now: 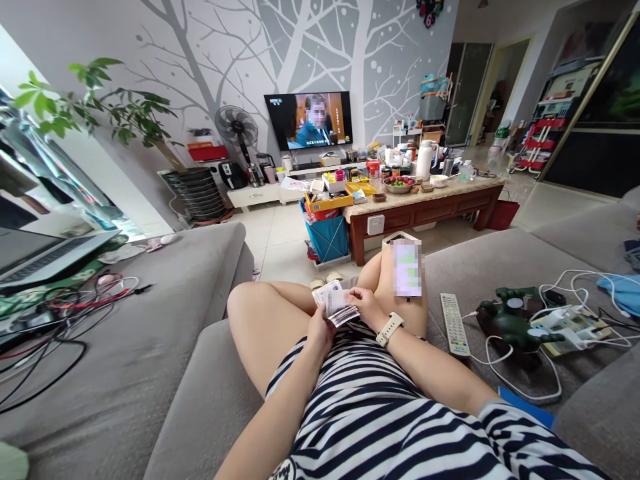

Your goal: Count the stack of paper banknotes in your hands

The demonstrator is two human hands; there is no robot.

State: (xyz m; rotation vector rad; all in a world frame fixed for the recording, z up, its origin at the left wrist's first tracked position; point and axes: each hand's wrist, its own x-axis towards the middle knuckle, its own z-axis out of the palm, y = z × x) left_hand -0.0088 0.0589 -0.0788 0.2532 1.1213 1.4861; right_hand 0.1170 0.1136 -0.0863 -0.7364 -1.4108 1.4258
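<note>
Clothing: a striped garment (370,413) filled the nearest part of the view, covering the person's lap.
Left hand: the left hand (320,331) was curled around the near end of a stack of banknotes (334,303), gripping it from below and from the side.
Right hand: the right hand (367,307) touched the right edge of the same stack, fingers bent onto the notes; a pale wristwatch (389,329) sat on its wrist.
Banknotes: the stack lay between the two hands above the lap, fanned slightly at its lower edge, its top note facing up.
Phone: a phone (407,269) rested on the right knee, just beyond the right hand, screen blurred.
Sofa: the grey sofa (150,360) bore a white remote control (454,324) right of the leg, then a green toy fist (510,323) among white cables (560,313).
Left side: a laptop (45,257) and tangled wires lay well apart from the hands.
Floor: slippers (325,280) lay by the feet.
Table: a wooden coffee table (425,203) held a fruit bowl (399,183) and jars.
Far wall: a television (309,120) was switched on, a standing fan (237,128) to its left.
</note>
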